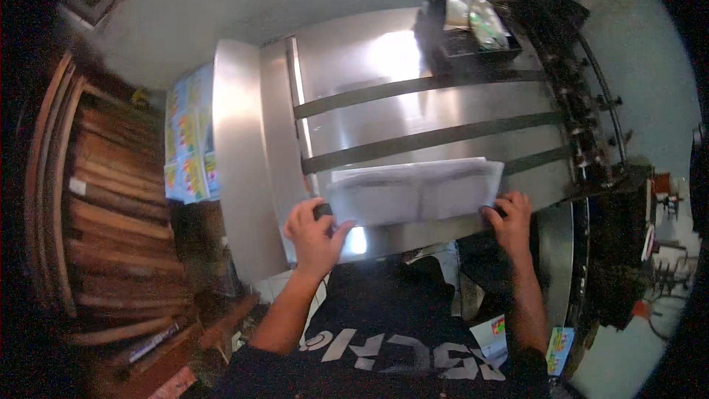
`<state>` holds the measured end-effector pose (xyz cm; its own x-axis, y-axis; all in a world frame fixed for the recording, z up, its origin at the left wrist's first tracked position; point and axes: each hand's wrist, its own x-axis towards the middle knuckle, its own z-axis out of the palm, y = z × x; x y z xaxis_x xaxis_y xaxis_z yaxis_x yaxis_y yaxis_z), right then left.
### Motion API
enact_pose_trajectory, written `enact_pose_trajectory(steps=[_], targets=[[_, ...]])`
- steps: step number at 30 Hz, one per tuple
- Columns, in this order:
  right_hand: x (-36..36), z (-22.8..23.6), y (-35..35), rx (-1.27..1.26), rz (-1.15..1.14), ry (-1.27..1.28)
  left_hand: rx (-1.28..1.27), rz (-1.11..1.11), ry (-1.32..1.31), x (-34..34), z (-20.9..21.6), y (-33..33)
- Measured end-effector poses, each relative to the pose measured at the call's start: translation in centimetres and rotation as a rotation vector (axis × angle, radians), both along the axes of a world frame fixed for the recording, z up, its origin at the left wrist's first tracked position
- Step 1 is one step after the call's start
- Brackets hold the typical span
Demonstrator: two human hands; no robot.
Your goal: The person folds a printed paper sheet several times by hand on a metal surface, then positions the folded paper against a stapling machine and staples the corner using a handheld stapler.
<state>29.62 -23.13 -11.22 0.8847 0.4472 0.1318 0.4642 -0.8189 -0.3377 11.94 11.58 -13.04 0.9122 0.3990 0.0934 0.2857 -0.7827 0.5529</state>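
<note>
Closest to me is my own dark shirt with pale lettering across the chest, filling the bottom of the view, and both my bare forearms rise out of it. Just past that, my left hand is clenched on the lower left edge of a stack of white printed sheets, thumb on top and fingers curled under, while my right hand grips the lower right corner of the same stack with its fingers wrapped over the edge. I hold the stack flat, just above the near edge of a steel feed table, and whether its far edge touches the metal I cannot tell. Low to my right, near my right elbow, a few brightly coloured printed pieces lie below the table. Across the steel surface run 3 dark belts, slanting from left to right. To my left stands a stack of wooden boards, and between it and the table hang colourful printed sheets. At the far end of the table sits a black tray holding shiny packets, with dark rollers and machine parts running down the right side.
</note>
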Motion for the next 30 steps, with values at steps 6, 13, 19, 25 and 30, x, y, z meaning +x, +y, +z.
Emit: enact_pose_trajectory(steps=[6,13,19,25,30], targets=[[1.4,2.2,1.3,-0.091,-0.134,0.325,0.116,0.085,0.147,0.9,1.2,-0.8],[2.5,2.6,1.8,-0.179,-0.24,0.454,0.151,0.098,0.25,1.6,1.8,-1.2],[2.6,2.1,1.5,-0.157,-0.25,0.497,0.195,0.113,0.307,1.8,1.7,-1.6],[2.2,2.1,1.4,-0.005,-0.317,0.528,0.29,0.17,0.132,1.7,1.0,-2.0],[1.8,0.7,1.4,0.029,-0.32,0.464,0.645,-0.447,0.218,6.4,2.6,-4.6]])
